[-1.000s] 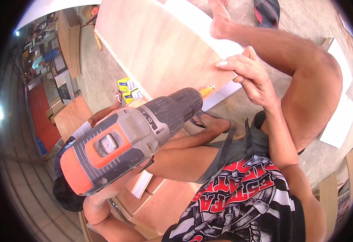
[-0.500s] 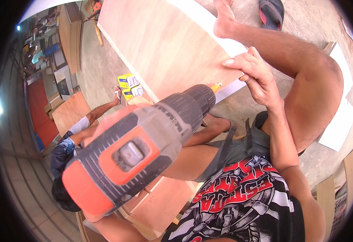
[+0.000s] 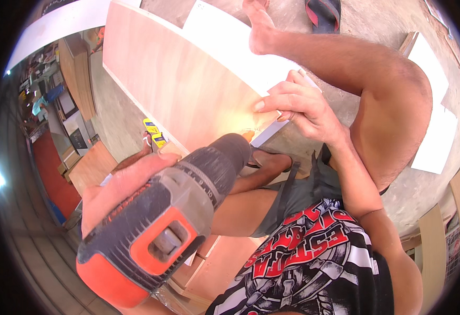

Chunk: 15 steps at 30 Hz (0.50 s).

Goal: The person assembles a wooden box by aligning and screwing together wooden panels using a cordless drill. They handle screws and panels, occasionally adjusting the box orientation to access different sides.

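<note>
My left hand (image 3: 127, 184) is wrapped round a black and orange cordless drill (image 3: 180, 210), large in the foreground, with its thumb along the side. The drill's orange-yellow tip (image 3: 248, 135) is at the near corner of a pale wooden board (image 3: 183, 79), where light falls and small shavings lie. Whether the tip touches the wood, I cannot tell. My right hand (image 3: 306, 107) pinches that board's near corner, thumb on the upper face and fingers curled beneath. A white panel (image 3: 230, 52) shows beyond the board. The drill hides most of my left palm and its handle.
My bare foot (image 3: 259, 34) and bent leg lie to the right, near a dark sandal (image 3: 324, 16). Yellow boxes (image 3: 155, 135) stand left of the board by another person's foot. White panels (image 3: 435, 139) and wooden strips (image 3: 432, 244) lie right; wooden pieces (image 3: 225, 262) are below the drill.
The board, my right hand and the drill appear further left as the view shifts. Light now shows brightly on the board's corner, and my left thumb is seen more clearly beside the drill.
</note>
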{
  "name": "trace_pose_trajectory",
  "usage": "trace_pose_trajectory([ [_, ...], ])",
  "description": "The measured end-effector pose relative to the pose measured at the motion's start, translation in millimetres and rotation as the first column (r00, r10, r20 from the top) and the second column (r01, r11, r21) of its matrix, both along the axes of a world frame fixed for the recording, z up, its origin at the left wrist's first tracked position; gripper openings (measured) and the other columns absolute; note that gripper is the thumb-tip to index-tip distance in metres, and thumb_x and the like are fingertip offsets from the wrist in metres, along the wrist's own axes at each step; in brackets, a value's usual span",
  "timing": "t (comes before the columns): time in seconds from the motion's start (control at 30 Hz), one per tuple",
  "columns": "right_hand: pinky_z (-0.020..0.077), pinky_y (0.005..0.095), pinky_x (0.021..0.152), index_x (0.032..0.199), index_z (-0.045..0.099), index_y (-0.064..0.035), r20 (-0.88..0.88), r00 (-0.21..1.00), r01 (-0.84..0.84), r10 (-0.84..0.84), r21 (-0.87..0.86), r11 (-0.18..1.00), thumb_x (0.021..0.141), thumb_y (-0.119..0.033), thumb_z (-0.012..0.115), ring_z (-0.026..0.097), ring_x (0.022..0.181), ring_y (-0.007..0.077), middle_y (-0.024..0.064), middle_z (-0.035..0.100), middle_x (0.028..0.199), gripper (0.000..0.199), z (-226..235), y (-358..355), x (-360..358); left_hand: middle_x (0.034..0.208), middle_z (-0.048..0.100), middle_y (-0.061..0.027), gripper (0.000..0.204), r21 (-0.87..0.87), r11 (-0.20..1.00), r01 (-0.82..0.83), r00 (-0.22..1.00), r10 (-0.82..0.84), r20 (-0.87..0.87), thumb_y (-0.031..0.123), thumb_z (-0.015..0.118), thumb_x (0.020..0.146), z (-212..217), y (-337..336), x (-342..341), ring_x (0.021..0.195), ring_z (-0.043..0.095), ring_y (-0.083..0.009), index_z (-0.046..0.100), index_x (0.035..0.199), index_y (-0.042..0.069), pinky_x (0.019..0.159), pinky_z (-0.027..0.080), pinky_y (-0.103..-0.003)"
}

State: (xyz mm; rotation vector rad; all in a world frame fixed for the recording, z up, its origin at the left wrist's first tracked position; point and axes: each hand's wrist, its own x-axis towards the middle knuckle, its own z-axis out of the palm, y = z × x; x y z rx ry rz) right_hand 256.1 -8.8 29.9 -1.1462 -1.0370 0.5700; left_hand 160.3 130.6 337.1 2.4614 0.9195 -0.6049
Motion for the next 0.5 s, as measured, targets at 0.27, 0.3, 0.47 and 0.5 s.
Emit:
trace_pose_trajectory([
  [0.27, 0.0407, 0.0321, 0.077, 0.109, 0.077, -0.0114, -0.062, 0.998, 0.027, -0.026, 0.005, 1.0, 0.078, 0.004, 0.061, 0.047, 0.081, 0.02, 0.0001, 0.067, 0.089, 0.038, 3, 5, -7, 0.098, 0.075, -0.0091, 0.044, -0.014, 1.0, -0.024, 0.999, 0.024, 0.032, 0.007, 0.079, 0.076, -9, -5, -3, 0.087, 0.072, -0.0151, 0.071, 0.118, 0.002, 0.083, 0.054, -0.026],
  [0.3, 0.0404, 0.0318, 0.077, 0.109, 0.077, -0.0113, -0.069, 0.997, 0.028, -0.028, -0.001, 1.0, 0.077, 0.005, 0.061, 0.046, 0.08, 0.0198, -0.0001, 0.067, 0.089, 0.039, 4, 4, -6, 0.098, 0.075, -0.0092, 0.044, -0.011, 1.0, -0.012, 0.999, 0.012, 0.037, 0.007, 0.079, 0.076, -9, -5, -1, 0.087, 0.072, -0.0152, 0.071, 0.118, 0.002, 0.083, 0.054, -0.026],
  [0.47, 0.0388, 0.0318, 0.074, 0.108, 0.078, -0.0116, -0.063, 0.997, 0.034, -0.035, -0.021, 0.999, 0.073, 0.005, 0.061, 0.044, 0.08, 0.0198, 0.0001, 0.067, 0.09, 0.042, 6, 2, -5, 0.097, 0.076, -0.0096, 0.043, 0.005, 1.0, 0.013, 0.999, -0.013, 0.041, 0.009, 0.079, 0.075, -10, -8, 2, 0.086, 0.072, -0.0154, 0.071, 0.117, 0.001, 0.082, 0.054, -0.025],
  [0.5, 0.0385, 0.0318, 0.074, 0.108, 0.078, -0.0116, -0.071, 0.997, 0.043, -0.044, -0.016, 0.999, 0.073, 0.005, 0.061, 0.044, 0.08, 0.0199, 0.0, 0.067, 0.09, 0.042, 6, 2, -6, 0.097, 0.076, -0.0096, 0.043, 0.011, 1.0, 0.016, 0.999, -0.016, 0.044, 0.009, 0.079, 0.075, -10, -9, 1, 0.086, 0.072, -0.0154, 0.071, 0.117, 0.001, 0.082, 0.054, -0.025],
])
